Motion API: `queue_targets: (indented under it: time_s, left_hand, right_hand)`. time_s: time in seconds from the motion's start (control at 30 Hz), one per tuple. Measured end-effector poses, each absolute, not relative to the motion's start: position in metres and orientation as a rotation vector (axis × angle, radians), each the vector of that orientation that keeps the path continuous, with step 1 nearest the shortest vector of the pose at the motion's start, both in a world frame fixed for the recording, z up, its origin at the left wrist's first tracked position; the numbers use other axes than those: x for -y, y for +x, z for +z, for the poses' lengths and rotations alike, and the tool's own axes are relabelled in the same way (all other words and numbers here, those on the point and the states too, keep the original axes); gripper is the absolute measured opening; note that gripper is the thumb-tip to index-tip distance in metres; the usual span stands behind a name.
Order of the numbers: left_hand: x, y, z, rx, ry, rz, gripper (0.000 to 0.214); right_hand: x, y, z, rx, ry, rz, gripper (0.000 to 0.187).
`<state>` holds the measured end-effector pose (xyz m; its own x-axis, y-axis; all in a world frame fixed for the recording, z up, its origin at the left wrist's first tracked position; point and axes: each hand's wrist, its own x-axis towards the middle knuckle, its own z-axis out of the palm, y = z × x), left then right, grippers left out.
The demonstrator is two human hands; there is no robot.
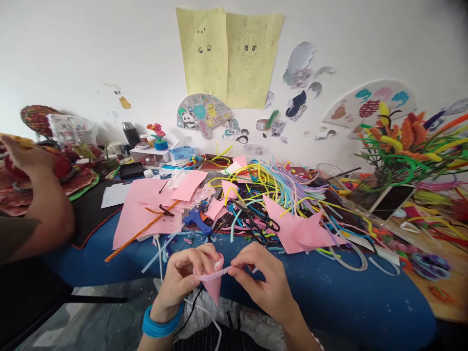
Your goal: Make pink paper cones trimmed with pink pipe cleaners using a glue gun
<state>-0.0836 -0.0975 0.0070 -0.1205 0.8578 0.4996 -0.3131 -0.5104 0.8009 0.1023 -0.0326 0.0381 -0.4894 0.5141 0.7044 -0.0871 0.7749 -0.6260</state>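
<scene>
Over the near edge of the table, my left hand (190,268) grips a small pink paper cone (213,291), its point facing down. Something white shows inside the cone's mouth. A light pink ridged strip (215,275), like a pipe cleaner, lies across the cone's rim, with its left end under my left thumb. My right hand (258,278) pinches the strip's other end between thumb and fingertips. Just beyond my hands lie a blue hot glue gun (198,221) and black-handled scissors (259,222).
Pink paper sheets (133,207) and an orange pipe cleaner stem (141,229) lie left. Behind are heaped pipe cleaners (278,180). Cut pink paper (303,229), a phone (393,201) and a pipe-cleaner bouquet (405,136) are right. Another person's arm (47,204) reaches in at left.
</scene>
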Motion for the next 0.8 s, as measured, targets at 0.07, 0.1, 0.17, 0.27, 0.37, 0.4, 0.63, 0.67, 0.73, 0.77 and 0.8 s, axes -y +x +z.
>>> queue_targets:
  time_s: [0.07, 0.1, 0.17, 0.27, 0.37, 0.4, 0.63, 0.67, 0.73, 0.77, 0.8]
  left_hand:
    - [0.097, -0.083, 0.006, -0.650, 1.287, 1.761, 0.020]
    - [0.097, -0.082, 0.004, -0.643, 1.284, 1.764, 0.020]
    - [0.095, -0.083, 0.001, -0.626, 1.283, 1.772, 0.020]
    - [0.094, -0.083, -0.006, -0.591, 1.282, 1.784, 0.022]
    - [0.092, -0.082, -0.010, -0.554, 1.280, 1.791, 0.025]
    - [0.092, -0.082, -0.010, -0.544, 1.278, 1.793, 0.026]
    - [0.093, -0.077, -0.011, -0.511, 1.219, 1.830, 0.035]
    - [0.094, -0.076, -0.010, -0.511, 1.208, 1.835, 0.036]
    - [0.095, -0.075, -0.008, -0.512, 1.189, 1.844, 0.039]
    - [0.096, -0.074, -0.007, -0.514, 1.180, 1.849, 0.040]
    - [0.096, -0.073, -0.007, -0.516, 1.172, 1.854, 0.041]
  right_hand:
    - [0.033, 0.102, 0.037, 1.958, -0.333, 0.759, 0.005]
    - [0.033, 0.102, 0.037, 1.957, -0.336, 0.766, 0.005]
    - [0.033, 0.102, 0.037, 1.950, -0.344, 0.781, 0.006]
    - [0.033, 0.102, 0.037, 1.942, -0.362, 0.805, 0.008]
    - [0.034, 0.101, 0.037, 1.935, -0.377, 0.834, 0.010]
    - [0.034, 0.100, 0.037, 1.930, -0.383, 0.845, 0.011]
    - [0.041, 0.098, 0.037, 1.893, -0.406, 0.925, 0.012]
    - [0.042, 0.098, 0.036, 1.892, -0.410, 0.942, 0.011]
    - [0.044, 0.098, 0.035, 1.883, -0.424, 0.979, 0.009]
    - [0.044, 0.098, 0.034, 1.874, -0.436, 0.998, 0.009]
    - [0.045, 0.098, 0.034, 1.864, -0.450, 1.017, 0.009]
